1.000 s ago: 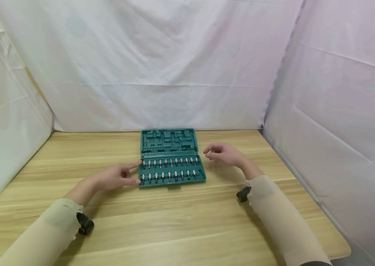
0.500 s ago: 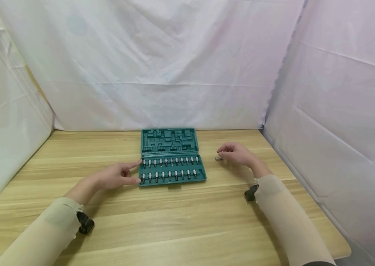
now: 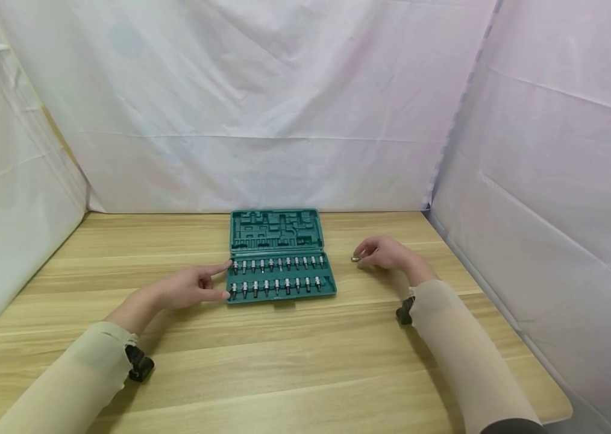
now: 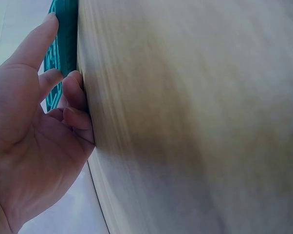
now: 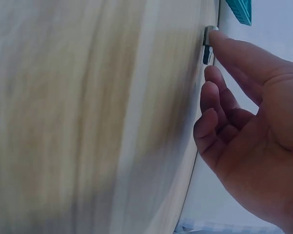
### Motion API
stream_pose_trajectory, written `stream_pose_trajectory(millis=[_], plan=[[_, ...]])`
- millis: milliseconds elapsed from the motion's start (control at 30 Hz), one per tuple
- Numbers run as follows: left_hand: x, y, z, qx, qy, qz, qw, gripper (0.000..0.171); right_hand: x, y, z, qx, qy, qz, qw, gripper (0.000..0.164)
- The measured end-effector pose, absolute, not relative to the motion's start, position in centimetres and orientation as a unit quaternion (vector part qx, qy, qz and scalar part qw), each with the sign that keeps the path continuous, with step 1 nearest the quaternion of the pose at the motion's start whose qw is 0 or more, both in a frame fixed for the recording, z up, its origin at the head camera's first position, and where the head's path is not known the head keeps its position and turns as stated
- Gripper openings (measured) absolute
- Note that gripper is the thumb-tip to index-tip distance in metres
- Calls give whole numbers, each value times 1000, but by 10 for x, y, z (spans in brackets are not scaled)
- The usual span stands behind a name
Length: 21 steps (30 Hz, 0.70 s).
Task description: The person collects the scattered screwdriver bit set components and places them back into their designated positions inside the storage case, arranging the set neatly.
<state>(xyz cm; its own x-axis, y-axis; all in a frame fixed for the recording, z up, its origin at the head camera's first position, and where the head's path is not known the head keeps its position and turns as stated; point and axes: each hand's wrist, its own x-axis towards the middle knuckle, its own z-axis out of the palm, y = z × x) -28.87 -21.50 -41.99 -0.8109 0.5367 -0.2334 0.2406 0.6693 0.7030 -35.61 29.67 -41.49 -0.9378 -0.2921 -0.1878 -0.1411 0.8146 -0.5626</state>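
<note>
A green plastic bit socket case (image 3: 329,288) lies opened flat on the table, its lower tray holding two rows of silver bit sockets (image 3: 287,283). Thumb and index finger of my left hand (image 3: 188,288), spread and straight, touch the case's left edge; its other fingers are curled in. To the right of the case, a single bit socket (image 5: 208,40) with a silver body and dark tip sits at the fingertips of my right hand (image 3: 385,253). My right thumb presses on its silver body and the index finger is mostly hidden behind.
The case's moulded lid (image 3: 275,229) lies back toward the white curtain (image 3: 262,120), with empty recesses in it. The wooden table (image 3: 284,367) extends to a rounded front right corner. Small black cameras (image 3: 140,364) are strapped at both wrists.
My right hand has moved right, away from the case, uncovering the loose bit socket, and its fingers have closed in on it. The left hand and the case stay where they were.
</note>
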Motion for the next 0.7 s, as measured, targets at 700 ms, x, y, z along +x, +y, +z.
stream_pose_trajectory(millis=[700], plan=[[-287, -214, -417, 219, 891, 336, 212, 89, -349, 285, -414, -133, 910, -370, 129, 31]])
